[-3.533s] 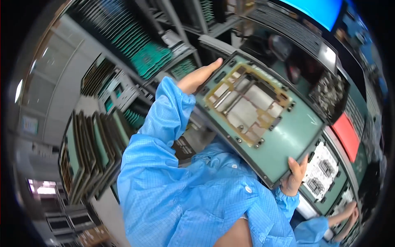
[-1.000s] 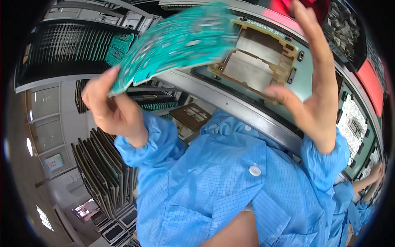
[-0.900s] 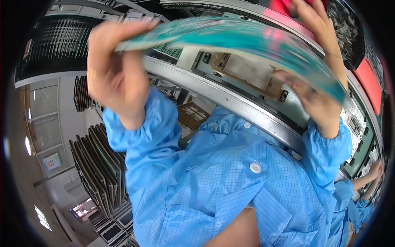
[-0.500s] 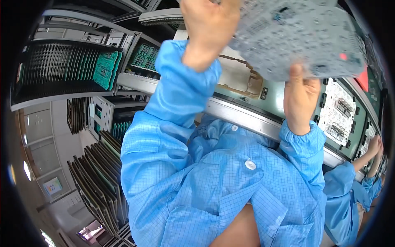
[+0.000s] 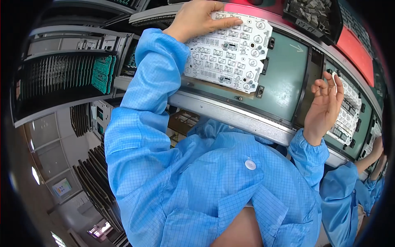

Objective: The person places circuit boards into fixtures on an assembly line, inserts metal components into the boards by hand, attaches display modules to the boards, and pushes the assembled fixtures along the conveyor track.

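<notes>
A white circuit board [image 5: 228, 51] with rows of small parts lies flat in a grey-green fixture tray [image 5: 284, 86] on the metal-edged line in front of me. My left hand [image 5: 197, 18] rests on the board's upper left edge, fingers laid flat across its top. My right hand [image 5: 325, 105] hovers open at the tray's right edge, fingers apart and holding nothing, next to a second tray with another white board [image 5: 347, 115].
A rack of green circuit boards [image 5: 101, 74] stands at the left, with dark stacked trays [image 5: 96, 181] lower left. A red strip [image 5: 349, 43] and a black bin of small parts [image 5: 314, 14] run along the far side. Another person's blue sleeve [image 5: 354, 193] is at the right.
The board was held up in both hands and turned over from its green side to its white side. It now lies in the fixture tray, and my right hand has let go.
</notes>
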Available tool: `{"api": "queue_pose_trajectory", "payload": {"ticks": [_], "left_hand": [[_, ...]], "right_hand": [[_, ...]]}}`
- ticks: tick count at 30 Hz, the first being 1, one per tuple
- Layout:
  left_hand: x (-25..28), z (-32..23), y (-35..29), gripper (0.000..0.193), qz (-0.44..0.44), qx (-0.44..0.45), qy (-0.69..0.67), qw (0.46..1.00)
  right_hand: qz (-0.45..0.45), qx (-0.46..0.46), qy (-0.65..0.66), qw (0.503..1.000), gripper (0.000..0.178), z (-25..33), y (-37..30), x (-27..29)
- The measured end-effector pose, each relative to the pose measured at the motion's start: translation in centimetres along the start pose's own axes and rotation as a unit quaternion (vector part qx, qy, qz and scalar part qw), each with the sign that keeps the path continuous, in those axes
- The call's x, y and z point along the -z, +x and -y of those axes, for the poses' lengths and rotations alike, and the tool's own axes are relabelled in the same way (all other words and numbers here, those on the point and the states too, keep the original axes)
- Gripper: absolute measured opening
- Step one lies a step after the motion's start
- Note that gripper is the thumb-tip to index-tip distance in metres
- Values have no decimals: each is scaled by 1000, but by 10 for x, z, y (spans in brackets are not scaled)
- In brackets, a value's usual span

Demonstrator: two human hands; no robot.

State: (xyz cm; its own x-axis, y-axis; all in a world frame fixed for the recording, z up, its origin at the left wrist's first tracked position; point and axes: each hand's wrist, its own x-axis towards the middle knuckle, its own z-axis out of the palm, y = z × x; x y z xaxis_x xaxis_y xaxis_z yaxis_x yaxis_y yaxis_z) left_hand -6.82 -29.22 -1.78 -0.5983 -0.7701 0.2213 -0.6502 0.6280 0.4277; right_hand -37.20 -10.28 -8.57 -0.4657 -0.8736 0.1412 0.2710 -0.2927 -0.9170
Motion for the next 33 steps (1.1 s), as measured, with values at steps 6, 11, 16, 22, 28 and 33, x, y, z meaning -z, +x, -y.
{"api": "queue_pose_trajectory", "payload": {"ticks": [6,11,16,22,28,33], "left_hand": [[-21,3,7,46,127,99,47,986],[-42,19,0,57,108,92,35,989],[-61,29,-8,52,-34,-89,113,989],[-66,21,-22,49,-16,-35,85,996],[-60,-43,-57,57,57,-26,127,990],[-79,-32,-78,58,85,64,161,981]], "right_hand": [[10,3,3,1000,39,-1,3,5],[23,10,-10,1000,40,-1,2,3],[33,12,-4,999,41,-1,2,1],[42,11,-10,999,40,0,1,-2],[35,9,9,999,38,1,2,-3],[55,3,-1,999,39,-1,0,-6]]}}
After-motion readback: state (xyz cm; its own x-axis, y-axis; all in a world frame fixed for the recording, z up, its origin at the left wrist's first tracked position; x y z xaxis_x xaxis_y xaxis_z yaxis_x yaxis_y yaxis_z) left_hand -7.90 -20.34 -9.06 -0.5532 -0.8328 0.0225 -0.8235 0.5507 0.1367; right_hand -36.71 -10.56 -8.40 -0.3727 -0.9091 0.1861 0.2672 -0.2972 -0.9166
